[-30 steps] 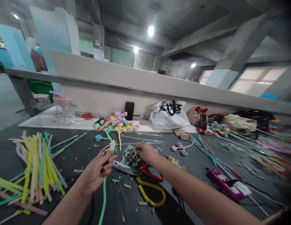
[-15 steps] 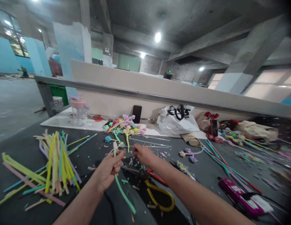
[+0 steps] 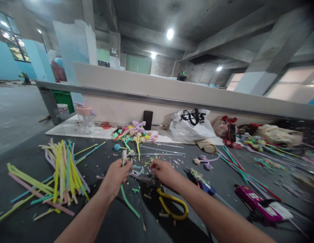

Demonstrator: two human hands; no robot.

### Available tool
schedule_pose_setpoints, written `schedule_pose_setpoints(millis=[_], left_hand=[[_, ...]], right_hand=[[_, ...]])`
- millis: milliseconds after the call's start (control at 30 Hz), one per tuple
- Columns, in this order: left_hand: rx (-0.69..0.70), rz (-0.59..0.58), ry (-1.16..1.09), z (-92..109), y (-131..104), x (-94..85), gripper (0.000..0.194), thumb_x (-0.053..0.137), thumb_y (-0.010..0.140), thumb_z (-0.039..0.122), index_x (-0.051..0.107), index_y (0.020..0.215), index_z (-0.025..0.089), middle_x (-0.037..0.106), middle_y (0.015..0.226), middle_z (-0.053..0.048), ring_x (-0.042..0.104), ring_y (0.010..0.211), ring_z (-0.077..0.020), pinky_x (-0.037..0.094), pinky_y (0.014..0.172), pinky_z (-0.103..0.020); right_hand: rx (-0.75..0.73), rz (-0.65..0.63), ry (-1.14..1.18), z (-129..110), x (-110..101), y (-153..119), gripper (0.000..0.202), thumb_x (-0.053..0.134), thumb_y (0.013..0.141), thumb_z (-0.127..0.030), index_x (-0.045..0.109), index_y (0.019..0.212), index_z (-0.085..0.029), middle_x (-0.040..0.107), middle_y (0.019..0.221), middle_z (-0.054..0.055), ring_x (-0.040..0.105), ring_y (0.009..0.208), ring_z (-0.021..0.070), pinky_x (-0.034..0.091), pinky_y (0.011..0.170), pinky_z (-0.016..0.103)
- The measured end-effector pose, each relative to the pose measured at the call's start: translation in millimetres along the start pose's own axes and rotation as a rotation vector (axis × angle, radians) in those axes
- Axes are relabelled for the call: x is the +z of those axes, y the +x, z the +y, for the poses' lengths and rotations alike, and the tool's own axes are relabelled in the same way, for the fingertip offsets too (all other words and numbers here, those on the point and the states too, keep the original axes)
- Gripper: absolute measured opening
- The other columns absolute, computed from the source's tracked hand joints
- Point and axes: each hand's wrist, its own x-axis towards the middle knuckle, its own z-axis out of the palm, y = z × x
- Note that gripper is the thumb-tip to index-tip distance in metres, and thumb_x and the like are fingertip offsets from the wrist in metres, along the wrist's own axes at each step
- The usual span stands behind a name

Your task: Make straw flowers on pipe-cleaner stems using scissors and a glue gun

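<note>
The right forearm [image 3: 204, 202] partly hides the scissors [image 3: 154, 182]; anything in the right hand [image 3: 164, 171] is indistinct.

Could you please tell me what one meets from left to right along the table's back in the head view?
Clear jar with pink lid, flat red patch, upright black phone, white bag with black handles, pink pouch with red bow, crumpled cream cloth.

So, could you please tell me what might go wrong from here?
The scissors point their blades toward the left hand, so a finger might get nicked.
The right forearm passes close to the blue tool and could knock it.
The green strip hangs loose below the left hand's grip, near small scraps, and might pick some up.
</note>
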Motion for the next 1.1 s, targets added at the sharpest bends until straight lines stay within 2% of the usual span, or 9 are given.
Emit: schedule_pose_setpoints(millis=[200, 300, 400, 500, 667, 767, 900, 1000, 1100], left_hand=[[-0.017, 0.016, -0.034, 1, 0, -1.0, 0.032, 0.069, 0.062, 0.037, 0.046, 0.070, 0.015, 0.048, 0.050, 0.006, 0.023, 0.034, 0.0005, 0.013, 0.034, -0.014], [-0.027, 0.016, -0.050, -1, 2, -1.6, 0.034, 0.070, 0.059, 0.038, 0.048, 0.069, 0.014, 0.044, 0.047, 0.008, 0.021, 0.034, 0.0006, 0.013, 0.034, -0.014], [-0.019, 0.030, -0.064, -2, 5, -5.2, 0.034, 0.071, 0.058, 0.039, 0.050, 0.067, 0.013, 0.037, 0.042, 0.010, 0.020, 0.034, 0.0003, 0.012, 0.034, -0.014], [-0.011, 0.051, -0.071, -2, 8, -9.7, 0.034, 0.072, 0.057, 0.039, 0.052, 0.065, 0.012, 0.030, 0.039, 0.012, 0.018, 0.033, 0.0006, 0.011, 0.034, -0.014], [-0.009, 0.072, -0.093, -4, 10, -12.4, 0.035, 0.073, 0.056, 0.039, 0.055, 0.066, 0.011, 0.028, 0.036, 0.013, 0.018, 0.032, 0.0005, 0.011, 0.033, -0.014], [-0.002, 0.092, -0.119, -3, 10, -11.1, 0.035, 0.074, 0.054, 0.038, 0.053, 0.066, 0.012, 0.031, 0.037, 0.012, 0.019, 0.032, 0.0006, 0.011, 0.033, -0.013], [0.005, 0.112, -0.158, -2, 8, -8.5, 0.037, 0.075, 0.051, 0.037, 0.051, 0.067, 0.013, 0.035, 0.038, 0.012, 0.020, 0.032, 0.0007, 0.011, 0.032, -0.012], [0.010, 0.123, -0.186, -2, 8, -6.8, 0.036, 0.075, 0.051, 0.036, 0.051, 0.067, 0.013, 0.036, 0.038, 0.011, 0.021, 0.032, 0.0005, 0.011, 0.032, -0.012], [0.022, 0.131, -0.210, -3, 7, -4.1, 0.035, 0.075, 0.052, 0.035, 0.051, 0.066, 0.013, 0.039, 0.040, 0.010, 0.021, 0.031, 0.0010, 0.011, 0.032, -0.013]], right_hand=[[0.015, -0.015, -0.175, 9, -7, -59, 0.029, 0.057, 0.067, -0.016, 0.059, 0.096, -0.015, 0.060, 0.098, 0.013, 0.053, 0.093, 0.0272, 0.038, 0.081, 0.037], [0.048, 0.023, -0.328, 8, -4, -77, 0.045, 0.059, 0.067, -0.019, 0.053, 0.112, -0.015, 0.052, 0.115, 0.015, 0.044, 0.107, 0.0302, 0.032, 0.092, 0.042], [0.085, -0.035, -0.363, 15, -7, -79, 0.052, 0.058, 0.068, -0.018, 0.048, 0.120, -0.017, 0.049, 0.120, 0.014, 0.044, 0.110, 0.0278, 0.032, 0.094, 0.039], [0.028, -0.150, -0.287, 22, -11, -77, 0.061, 0.057, 0.066, -0.015, 0.042, 0.125, -0.020, 0.050, 0.119, 0.011, 0.048, 0.108, 0.0241, 0.036, 0.092, 0.034], [0.042, -0.220, -0.255, 19, -21, -79, 0.071, 0.055, 0.064, -0.016, 0.034, 0.132, -0.022, 0.055, 0.115, 0.012, 0.054, 0.101, 0.0266, 0.041, 0.084, 0.035], [0.171, -0.299, -0.024, 14, -31, -81, 0.069, 0.057, 0.062, -0.018, 0.041, 0.129, -0.019, 0.062, 0.099, 0.009, 0.058, 0.091, 0.0234, 0.044, 0.076, 0.031], [0.388, -0.419, 0.690, 13, -36, -91, 0.056, 0.061, 0.061, -0.022, 0.050, 0.116, -0.019, 0.060, 0.086, 0.003, 0.059, 0.068, 0.0144, 0.048, 0.062, 0.027], [0.346, -0.442, 1.104, 12, -29, -106, 0.049, 0.064, 0.064, -0.029, 0.051, 0.110, -0.017, 0.055, 0.064, -0.003, 0.057, 0.053, 0.0109, 0.050, 0.060, 0.029], [0.321, -0.416, 1.241, 6, -18, -116, 0.057, 0.064, 0.069, -0.032, 0.043, 0.120, -0.019, 0.052, 0.055, -0.005, 0.057, 0.050, 0.0127, 0.049, 0.054, 0.028]])
